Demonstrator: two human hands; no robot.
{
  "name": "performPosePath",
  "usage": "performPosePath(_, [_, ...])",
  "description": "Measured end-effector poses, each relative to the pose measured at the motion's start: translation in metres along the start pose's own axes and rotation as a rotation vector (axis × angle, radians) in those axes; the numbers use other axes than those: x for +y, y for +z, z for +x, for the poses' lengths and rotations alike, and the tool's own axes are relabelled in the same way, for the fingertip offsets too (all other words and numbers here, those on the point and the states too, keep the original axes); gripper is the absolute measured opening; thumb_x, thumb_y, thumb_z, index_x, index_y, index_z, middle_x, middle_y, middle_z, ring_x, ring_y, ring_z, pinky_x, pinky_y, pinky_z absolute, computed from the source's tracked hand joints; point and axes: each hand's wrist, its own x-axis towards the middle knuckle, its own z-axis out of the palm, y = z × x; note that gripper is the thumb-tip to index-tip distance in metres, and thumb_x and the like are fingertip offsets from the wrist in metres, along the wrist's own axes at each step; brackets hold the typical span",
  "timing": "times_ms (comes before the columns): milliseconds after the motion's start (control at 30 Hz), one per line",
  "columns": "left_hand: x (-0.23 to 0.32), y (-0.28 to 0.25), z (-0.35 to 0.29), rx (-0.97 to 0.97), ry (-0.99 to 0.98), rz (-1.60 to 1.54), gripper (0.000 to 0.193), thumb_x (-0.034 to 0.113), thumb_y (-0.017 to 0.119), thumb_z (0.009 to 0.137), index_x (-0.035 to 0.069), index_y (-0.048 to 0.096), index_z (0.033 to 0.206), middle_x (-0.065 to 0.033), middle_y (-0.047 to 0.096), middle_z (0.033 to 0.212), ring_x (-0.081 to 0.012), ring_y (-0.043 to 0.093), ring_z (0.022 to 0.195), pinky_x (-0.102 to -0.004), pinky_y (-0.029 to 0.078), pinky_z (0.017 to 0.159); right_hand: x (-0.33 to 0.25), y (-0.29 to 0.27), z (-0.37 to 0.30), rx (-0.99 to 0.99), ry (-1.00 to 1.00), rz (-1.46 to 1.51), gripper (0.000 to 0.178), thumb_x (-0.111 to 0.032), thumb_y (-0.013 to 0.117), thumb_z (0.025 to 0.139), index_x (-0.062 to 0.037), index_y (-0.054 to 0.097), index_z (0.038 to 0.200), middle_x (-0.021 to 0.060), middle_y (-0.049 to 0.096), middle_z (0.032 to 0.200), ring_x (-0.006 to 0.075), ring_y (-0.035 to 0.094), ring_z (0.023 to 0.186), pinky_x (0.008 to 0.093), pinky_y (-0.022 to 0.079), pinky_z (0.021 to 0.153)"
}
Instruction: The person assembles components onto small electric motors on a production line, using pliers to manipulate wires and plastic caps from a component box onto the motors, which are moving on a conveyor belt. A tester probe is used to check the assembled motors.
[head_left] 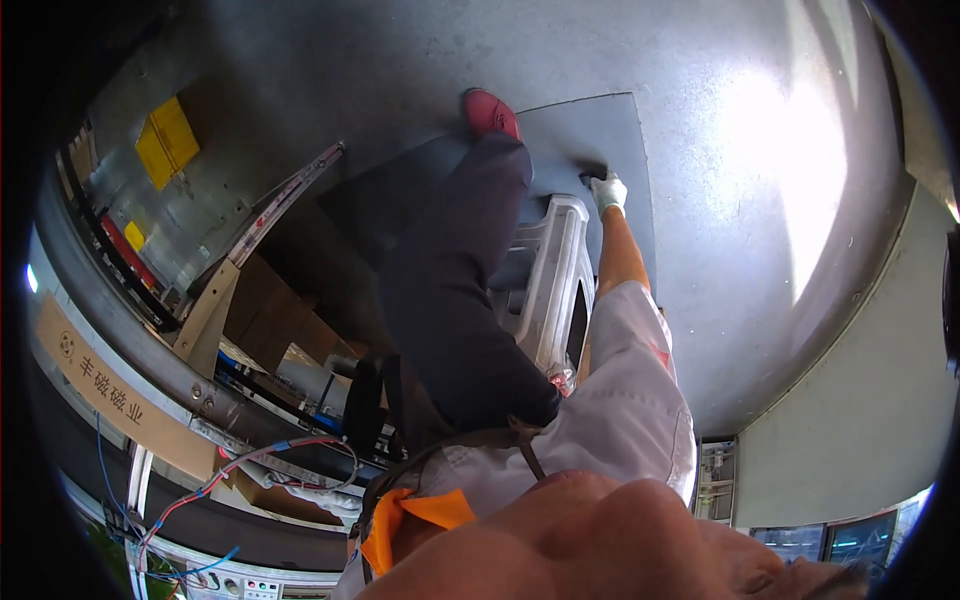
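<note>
My right arm reaches down toward the floor, and my right hand point(608, 192) wears a white glove. Its fingers are closed on a small black thing point(588, 180), whose kind I cannot make out. Beneath that hand lies a dark grey mat point(630, 150). Beside my right forearm is a pale grey plastic stool point(560, 265). At the lower left, a whitish glove shape point(335, 500) by the cables seems to be my left hand; its fingers are not clear. My leg in dark trousers and a red shoe point(490, 113) extends past the stool.
Left of me runs a machine frame point(190, 395) with a cardboard strip point(115, 390) and red and blue cables point(230, 468). A cardboard box point(265, 315) sits under the frame. Yellow panels point(167, 143) stand further left. A pale curved wall point(850, 390) bounds the right.
</note>
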Motion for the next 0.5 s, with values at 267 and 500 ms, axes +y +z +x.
performPosePath(267, [-0.012,0.000,-0.023,0.259,0.258,0.023,0.032,0.022,0.051,0.098,0.005,0.072,0.113,-0.0142,0.069,0.111,-0.0315,0.064,0.109,-0.0365,0.045,0.102,-0.005,0.010,-0.011,0.075,0.065,0.117,0.029,-0.031,0.066,0.083,-0.0087,0.078,0.097,0.0170,0.076,0.093,0.0305,0.075,0.091,0.0389,0.058,0.082])
performPosePath(500, [0.043,0.004,0.013,0.468,0.566,-0.009,0.036,0.027,0.049,0.099,0.006,0.066,0.122,-0.0145,0.062,0.123,-0.0312,0.059,0.117,-0.0377,0.042,0.105,0.027,-0.055,0.027,-0.047,0.371,0.239,0.049,-0.046,0.070,0.081,-0.0021,0.077,0.100,0.0178,0.075,0.105,0.0309,0.072,0.104,0.0407,0.056,0.089])
